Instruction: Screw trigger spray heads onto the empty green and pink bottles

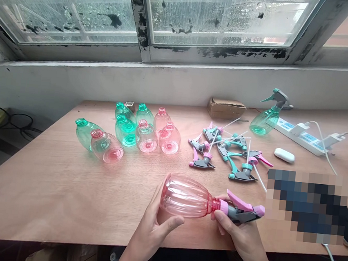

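A clear pink spray bottle point(184, 196) lies sideways above the table's front edge, its neck pointing right. Cupped around its base is my left hand point(150, 229), fingers behind the plastic and thumb held apart in front. My right hand point(239, 235) grips the pink collar of a grey and pink trigger sprayer point(241, 213), thumb in front, other fingers partly hidden. The sprayer's collar sits on the bottle neck; I cannot tell how tightly. Beyond my hands is a pile of loose trigger sprayers point(221, 149) in pink, teal and grey, with white tubes.
Several open-necked green bottles point(125, 130) and pink bottles point(169, 140) stand or tilt at the back left. A cardboard box point(226, 109), an assembled green spray bottle point(265, 121), a power strip point(302, 136) and a white case point(284, 155) are rearward right. Cables trail beside a blurred-out object point(305, 206).
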{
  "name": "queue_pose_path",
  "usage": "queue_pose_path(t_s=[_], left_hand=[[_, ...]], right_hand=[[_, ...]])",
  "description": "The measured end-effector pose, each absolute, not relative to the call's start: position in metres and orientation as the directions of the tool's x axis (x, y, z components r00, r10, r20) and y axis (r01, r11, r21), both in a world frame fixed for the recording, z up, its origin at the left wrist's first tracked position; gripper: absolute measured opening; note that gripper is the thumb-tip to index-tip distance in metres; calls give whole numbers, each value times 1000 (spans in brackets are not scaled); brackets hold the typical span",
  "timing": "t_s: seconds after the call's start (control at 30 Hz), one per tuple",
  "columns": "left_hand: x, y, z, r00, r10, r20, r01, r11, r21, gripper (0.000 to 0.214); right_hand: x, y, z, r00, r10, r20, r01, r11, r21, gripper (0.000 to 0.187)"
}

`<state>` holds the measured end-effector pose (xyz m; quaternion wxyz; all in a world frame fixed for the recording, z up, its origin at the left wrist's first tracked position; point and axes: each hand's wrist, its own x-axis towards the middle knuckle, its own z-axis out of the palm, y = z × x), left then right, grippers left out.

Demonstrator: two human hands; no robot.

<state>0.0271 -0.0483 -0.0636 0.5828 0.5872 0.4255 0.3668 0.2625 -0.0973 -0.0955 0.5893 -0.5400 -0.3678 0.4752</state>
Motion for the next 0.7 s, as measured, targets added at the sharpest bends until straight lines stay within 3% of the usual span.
queue_pose_path(t_s=[0.17,0.3,0.47,0.7], left_hand=[[26,-50,-66,401,914,-68,161,3,987,91],[27,-50,-66,399,915,-60,116,15,993,101],[26,-48,-68,388,920,-62,60,42,997,88],[27,-49,-67,392,919,-30,166,-39,985,90]], right_hand=[[263,-95,-96,270,960,-79,-260,-6,-965,33],[263,-97,-97,265,960,-93,-248,-26,-968,36],[262,-97,-93,244,967,-75,-233,-17,-972,33],[260,-93,-91,251,966,-56,-279,17,-960,31]])
